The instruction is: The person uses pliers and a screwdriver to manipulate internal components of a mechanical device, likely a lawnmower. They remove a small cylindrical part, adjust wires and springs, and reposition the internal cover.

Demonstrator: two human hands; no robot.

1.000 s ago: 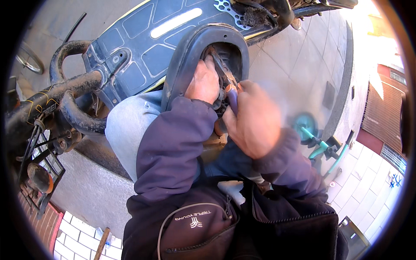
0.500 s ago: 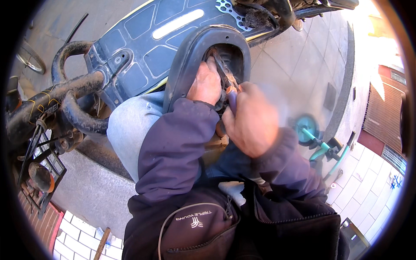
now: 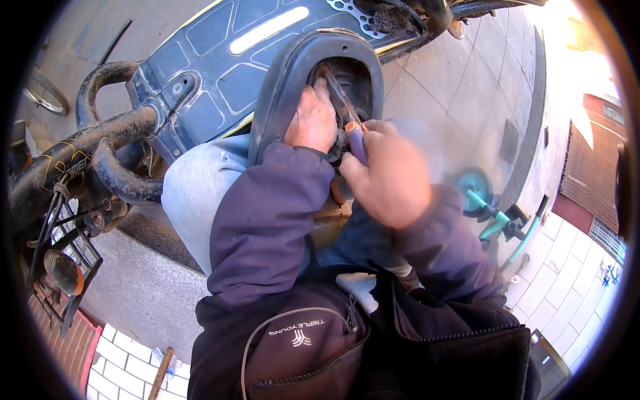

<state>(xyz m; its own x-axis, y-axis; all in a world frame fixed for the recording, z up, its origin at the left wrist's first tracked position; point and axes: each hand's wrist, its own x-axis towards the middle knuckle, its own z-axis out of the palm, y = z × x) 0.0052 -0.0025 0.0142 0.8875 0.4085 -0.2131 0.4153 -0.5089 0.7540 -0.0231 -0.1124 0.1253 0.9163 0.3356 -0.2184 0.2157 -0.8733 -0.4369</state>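
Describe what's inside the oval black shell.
The left hand reaches into the shell, beside the metal end of a purple-handled tool gripped by the right hand. Dark inner wall shows too; whatever lies under the left hand is covered.

Daylight is bright, with harsh glare blowing out the upper right beside the building wall, while the jacket and the hollow of the black rounded shell sink into shadow. A milky haze blurs the paving beside the slightly soft right hand. Fisheye distortion bends the pale tiles toward a black, purple-fringed rim.
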